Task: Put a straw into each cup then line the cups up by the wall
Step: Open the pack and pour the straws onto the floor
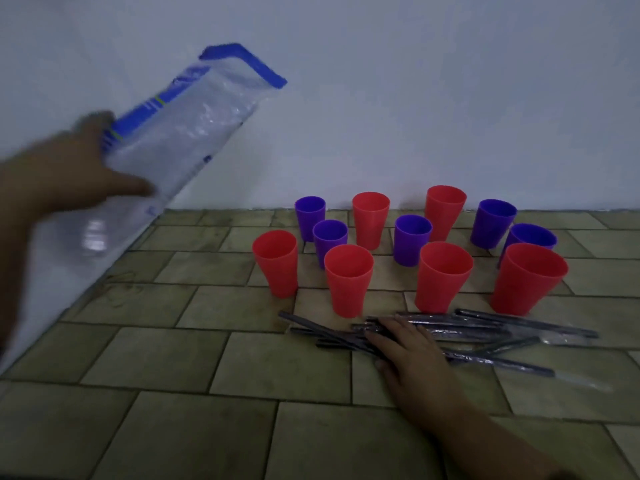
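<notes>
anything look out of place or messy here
The straws lie in a loose crisscrossed heap under the right hand, still wrapped. The cups stand upright but scattered, none holding a straw.

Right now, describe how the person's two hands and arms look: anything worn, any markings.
Both hands are bare. The left hand is motion-blurred, so fine detail is lost, but no glove or ring shows. The right hand is sharper: no glove, ring or watch visible, and its forearm is uncovered to the frame edge, with no sleeve in view. No markings can be made out on either.
</notes>
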